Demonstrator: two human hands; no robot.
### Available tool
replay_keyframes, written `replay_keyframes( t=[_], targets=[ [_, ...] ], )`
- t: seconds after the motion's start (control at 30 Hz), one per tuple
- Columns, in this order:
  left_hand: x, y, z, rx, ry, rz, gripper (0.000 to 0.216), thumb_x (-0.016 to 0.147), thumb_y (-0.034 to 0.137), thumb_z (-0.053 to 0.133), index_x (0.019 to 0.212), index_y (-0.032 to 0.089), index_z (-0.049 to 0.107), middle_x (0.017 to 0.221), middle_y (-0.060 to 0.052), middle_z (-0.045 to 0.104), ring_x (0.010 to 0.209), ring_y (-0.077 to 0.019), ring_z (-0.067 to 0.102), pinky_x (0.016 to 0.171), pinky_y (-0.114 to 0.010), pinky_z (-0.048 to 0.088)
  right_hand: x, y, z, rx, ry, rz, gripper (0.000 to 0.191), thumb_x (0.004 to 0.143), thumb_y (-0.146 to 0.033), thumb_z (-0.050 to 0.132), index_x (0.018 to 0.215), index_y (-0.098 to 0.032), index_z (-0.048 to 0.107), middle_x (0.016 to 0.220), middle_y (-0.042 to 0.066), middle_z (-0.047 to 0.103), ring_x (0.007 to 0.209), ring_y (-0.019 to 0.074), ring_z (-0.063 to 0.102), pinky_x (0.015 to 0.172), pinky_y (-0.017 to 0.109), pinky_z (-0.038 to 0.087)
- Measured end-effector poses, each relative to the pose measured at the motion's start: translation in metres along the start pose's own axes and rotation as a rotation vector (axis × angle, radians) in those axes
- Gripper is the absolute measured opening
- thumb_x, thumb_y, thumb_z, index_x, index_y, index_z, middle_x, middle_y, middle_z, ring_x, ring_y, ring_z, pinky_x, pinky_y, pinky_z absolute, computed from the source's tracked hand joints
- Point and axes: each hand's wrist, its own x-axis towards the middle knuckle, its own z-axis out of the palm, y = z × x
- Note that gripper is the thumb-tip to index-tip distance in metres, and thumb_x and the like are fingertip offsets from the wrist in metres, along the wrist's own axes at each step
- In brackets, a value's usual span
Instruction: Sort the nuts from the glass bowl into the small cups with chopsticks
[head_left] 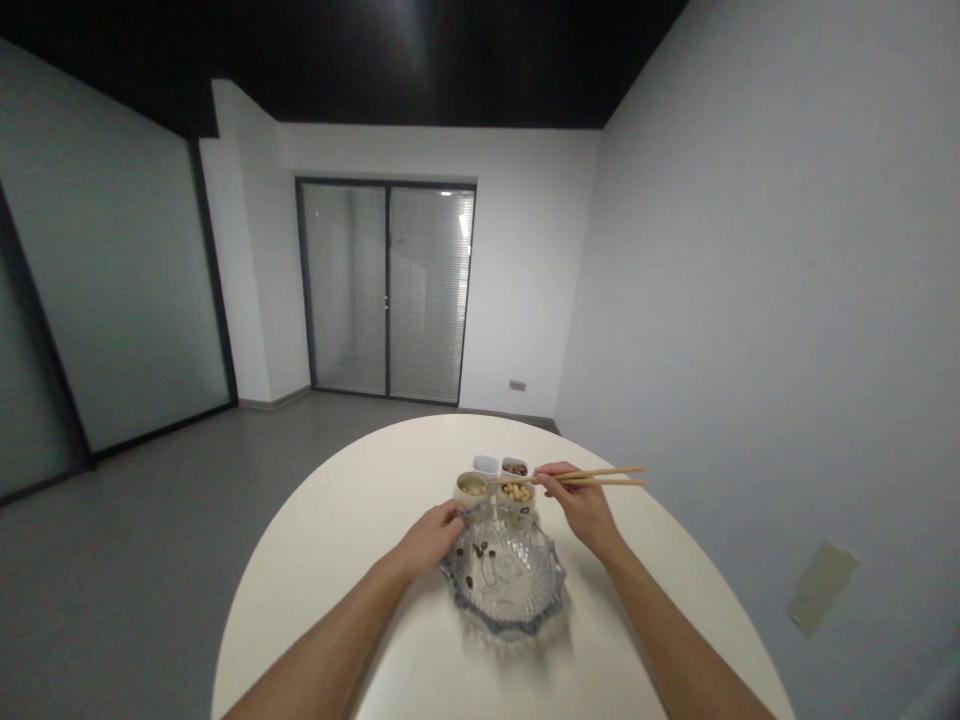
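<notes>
A clear glass bowl [517, 605] with a scalloped rim stands on the table, a few dark beans [480, 550] scattered in its left part. My left hand [431, 535] has its fingers closed at the bowl's upper left rim, close to a round cup [471, 490] with pale pieces inside. In my right hand [574, 500] is a pair of chopsticks [600, 477], thick ends pointing right. Their thin tips reach left, above a second cup filled with pale yellow beans [517, 491] and towards the round cup. Whether the tips pinch anything is too small to tell.
Behind the two cups sit a white dish [486, 465] and a small dish of brown pieces [515, 467]. All rest on a round cream table [337, 530]. A white wall [750, 300] runs along the right; glass doors [386, 290] stand beyond.
</notes>
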Motion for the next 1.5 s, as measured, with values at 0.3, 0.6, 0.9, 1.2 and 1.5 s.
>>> replay_keyframes(
  t=[0.3,0.6,0.9,1.2,1.5],
  targets=[
    [-0.002,0.004,-0.001,0.01,-0.012,-0.022,0.027,0.08,0.032,0.045,0.091,0.016,0.062,0.089,-0.003,0.064,0.086,-0.0194,0.055,0.074,-0.027,0.04,-0.018,-0.013,-0.016,-0.009,-0.342,0.14,0.024,0.079,-0.042,0.072,0.087,-0.02,0.073,0.077,0.003,0.071,0.074,0.0196,0.063,0.067,0.03,0.048],
    [0.0,-0.001,0.0,-0.001,0.0,-0.002,0.025,0.081,0.035,0.046,0.087,0.016,0.061,0.086,-0.003,0.063,0.083,-0.019,0.054,0.072,-0.027,0.039,-0.02,-0.009,-0.013,-0.019,-0.404,0.146,0.024,0.079,-0.041,0.071,0.087,-0.019,0.074,0.08,0.004,0.072,0.078,0.0212,0.063,0.07,0.03,0.047],
    [0.002,-0.004,0.001,-0.016,0.0,0.003,0.026,0.08,0.034,0.047,0.091,0.016,0.064,0.09,-0.003,0.065,0.085,-0.0196,0.055,0.077,-0.027,0.04,-0.02,-0.008,-0.015,-0.042,-0.436,0.146,0.023,0.078,-0.041,0.073,0.086,-0.019,0.075,0.085,0.005,0.073,0.082,0.0222,0.065,0.075,0.031,0.049],
    [0.001,-0.004,0.001,-0.004,0.002,-0.005,0.022,0.08,0.029,0.045,0.088,0.016,0.061,0.085,-0.002,0.062,0.082,-0.0177,0.053,0.07,-0.025,0.038,-0.021,-0.016,-0.014,-0.028,-0.432,0.102,0.02,0.078,-0.038,0.074,0.085,-0.02,0.077,0.085,0.005,0.073,0.081,0.0219,0.066,0.076,0.031,0.051],
    [0.0,-0.004,0.001,-0.016,0.0,-0.013,0.022,0.08,0.029,0.045,0.088,0.016,0.06,0.085,-0.002,0.062,0.081,-0.0179,0.054,0.069,-0.026,0.038,-0.021,-0.012,-0.013,0.021,-0.381,0.094,0.019,0.077,-0.037,0.074,0.086,-0.02,0.077,0.086,0.005,0.074,0.083,0.0223,0.068,0.077,0.032,0.053]
  ],
)
